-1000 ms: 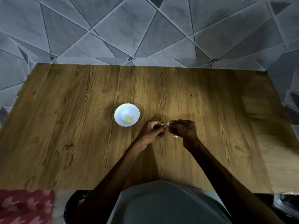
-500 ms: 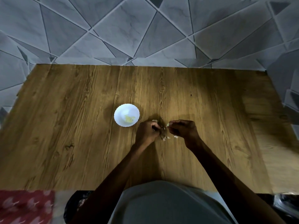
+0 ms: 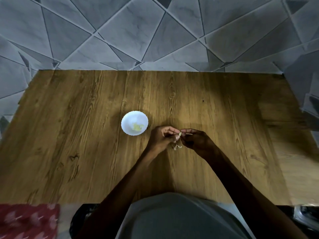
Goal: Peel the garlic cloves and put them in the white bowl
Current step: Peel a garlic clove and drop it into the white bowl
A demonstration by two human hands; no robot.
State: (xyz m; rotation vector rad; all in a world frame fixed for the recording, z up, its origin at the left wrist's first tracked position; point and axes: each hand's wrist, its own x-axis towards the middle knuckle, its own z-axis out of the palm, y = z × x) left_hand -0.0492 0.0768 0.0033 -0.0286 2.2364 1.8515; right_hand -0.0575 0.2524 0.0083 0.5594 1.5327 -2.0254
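We see both hands meeting low over the middle of the wooden tabletop (image 3: 69, 135), a little nearer the near edge than the far one. The left hand (image 3: 161, 138) has its fingers curled, and thumb and forefinger pinch a pale garlic clove (image 3: 180, 134). The right hand (image 3: 196, 138), fingers also curled, pinches the same clove from the other side, so the fingertips of both hands meet on it. We cannot tell how much skin remains on the clove, which is too small in the picture.

Just beneath the hands a few pale skin scraps (image 3: 177, 147) lie on the wood.

The white bowl (image 3: 127, 120) stands upright just beside the left hand, on its far left, apart from it. Inside lie some yellowish peeled cloves (image 3: 137, 127), toward the bowl's near side.

Grey triangular tiles (image 3: 120, 31) show beyond the far edge. At the near left corner we note a red patterned cloth (image 3: 25, 221). The person's grey garment (image 3: 172, 218) overlaps the near edge.
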